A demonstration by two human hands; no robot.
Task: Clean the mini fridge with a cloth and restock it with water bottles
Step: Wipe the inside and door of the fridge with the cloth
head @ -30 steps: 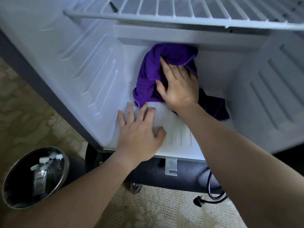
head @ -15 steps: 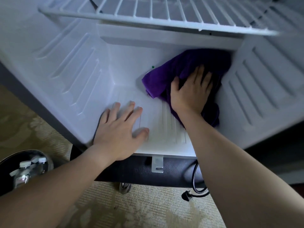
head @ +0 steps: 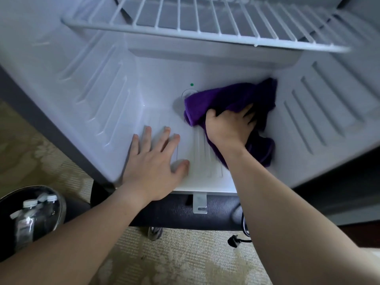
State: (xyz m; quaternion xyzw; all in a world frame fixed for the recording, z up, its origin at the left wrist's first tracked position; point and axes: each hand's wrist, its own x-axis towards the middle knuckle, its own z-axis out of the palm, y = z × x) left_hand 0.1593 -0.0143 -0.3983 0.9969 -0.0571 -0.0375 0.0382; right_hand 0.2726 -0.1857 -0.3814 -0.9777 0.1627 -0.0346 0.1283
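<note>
The mini fridge (head: 98, 103) stands open, its white inside in front of me. A purple cloth (head: 230, 99) lies bunched in the floor's back right corner, against the right wall. My right hand (head: 228, 126) grips the cloth, fingers curled into its folds. My left hand (head: 156, 159) rests flat on the ribbed fridge floor near the front edge, fingers spread. Water bottles (head: 26, 219) with white caps stand in a round metal bin at lower left.
A white wire shelf (head: 205, 23) spans the fridge above my hands. The metal bin (head: 59, 204) sits on patterned carpet left of the fridge. A black power cord with plug (head: 236, 240) lies on the carpet under the fridge front.
My right hand has swept the cloth from the back middle to the right corner, and its fingers now curl into it. My left hand stays on the floor.
</note>
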